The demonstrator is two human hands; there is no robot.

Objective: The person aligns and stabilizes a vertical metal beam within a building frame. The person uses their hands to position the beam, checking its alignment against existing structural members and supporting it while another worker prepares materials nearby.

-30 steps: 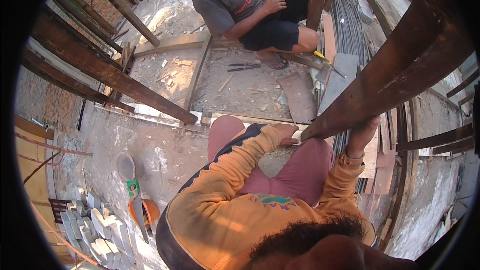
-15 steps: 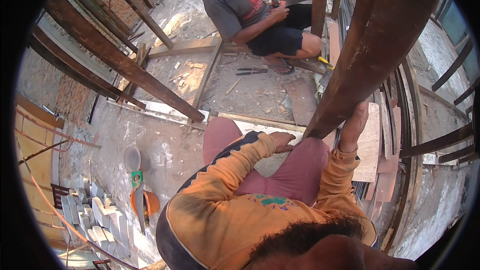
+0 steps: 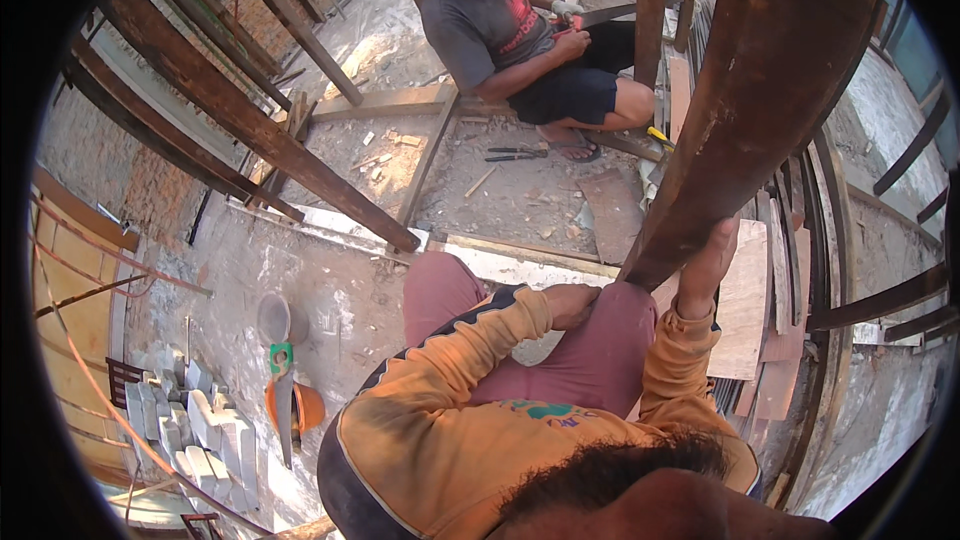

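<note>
A thick dark brown wooden post (image 3: 750, 90) rises steeply in front of me, its lower end by my bent knee. My right hand (image 3: 708, 258) presses against the post's right side, fingers pointing upward and partly behind it, steadying it. My left hand (image 3: 572, 306) is low beside the post's foot, against my knee, with the fingers curled in. Whatever those fingers may hold is hidden from view.
Ahead, another person (image 3: 510, 40) squats with a handsaw (image 3: 612, 13). Pliers-like tool (image 3: 516, 154) lies on the ground there. A green-handled saw (image 3: 283, 390) rests across an orange container (image 3: 305, 406) at left, near grey blocks (image 3: 200, 420). Plywood pieces (image 3: 738, 310) lie at right.
My left hand has moved slightly down and its fingers have curled in by my knee. My right hand stays on the post. The whole view has shifted a little.
</note>
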